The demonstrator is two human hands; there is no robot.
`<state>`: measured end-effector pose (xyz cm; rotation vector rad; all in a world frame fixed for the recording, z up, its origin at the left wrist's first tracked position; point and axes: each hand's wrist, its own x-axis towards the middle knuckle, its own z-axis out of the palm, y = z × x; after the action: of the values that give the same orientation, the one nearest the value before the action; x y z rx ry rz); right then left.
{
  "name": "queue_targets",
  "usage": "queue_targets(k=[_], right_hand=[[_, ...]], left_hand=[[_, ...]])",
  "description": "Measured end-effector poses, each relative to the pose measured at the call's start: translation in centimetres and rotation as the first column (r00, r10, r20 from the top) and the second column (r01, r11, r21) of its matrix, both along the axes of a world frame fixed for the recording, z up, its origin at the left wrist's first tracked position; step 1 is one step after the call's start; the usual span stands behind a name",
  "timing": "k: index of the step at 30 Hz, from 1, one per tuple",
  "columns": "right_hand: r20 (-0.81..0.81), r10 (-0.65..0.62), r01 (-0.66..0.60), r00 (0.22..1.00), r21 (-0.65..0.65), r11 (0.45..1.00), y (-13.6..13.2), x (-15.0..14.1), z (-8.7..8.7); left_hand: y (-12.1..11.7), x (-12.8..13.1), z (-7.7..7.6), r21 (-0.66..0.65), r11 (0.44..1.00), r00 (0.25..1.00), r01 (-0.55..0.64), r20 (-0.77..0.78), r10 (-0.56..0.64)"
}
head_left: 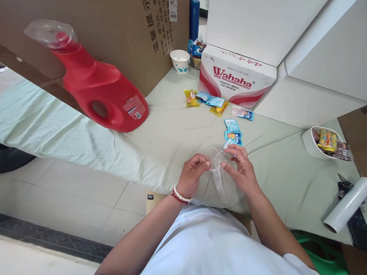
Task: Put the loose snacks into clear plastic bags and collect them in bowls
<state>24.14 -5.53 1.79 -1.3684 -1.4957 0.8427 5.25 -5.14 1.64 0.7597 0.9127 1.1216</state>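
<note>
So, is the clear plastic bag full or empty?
Empty, it seems: the plastic bag pinched by the left hand is limp and see-through, with nothing visible inside.

A: Where is room found?
B: Over the cloth [166, 125] between the jug [108, 84] and the packets [215, 101].
A: Between left hand [194, 172] and right hand [242, 168]?
B: The gap is crossed by the bag [220, 185].
A: Ahead of the latter?
B: The way is blocked by blue sachets [232, 133], then the box [233, 82].
A: Rightward?
B: Bare cloth is offered up to the tub [310, 142] and roll [348, 205].
</note>
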Motion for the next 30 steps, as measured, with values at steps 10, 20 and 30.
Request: queue_targets(k=[10,20,30], right_hand=[[-0.042,0.126,-0.125,0.991,0.021,0.992,2.0,-0.5,1.2],[0.110,0.158,-0.173,0.981,0.141,0.975,-0.7,-0.5,0.7],[0.029,0.044,-0.043,0.999,-0.033,0.999,-1.8,-0.1,-0.8]], left_hand=[[0.1,-0.8,-0.8,-0.016,0.995,0.993,-0.095,-0.078,0.094],[4.4,0.4,-1.0,0.008,0.995,0.927,-0.100,-0.364,0.096],[2.3,1.4,-1.0,0.176,0.977,0.860,-0.120,-0.474,0.191]])
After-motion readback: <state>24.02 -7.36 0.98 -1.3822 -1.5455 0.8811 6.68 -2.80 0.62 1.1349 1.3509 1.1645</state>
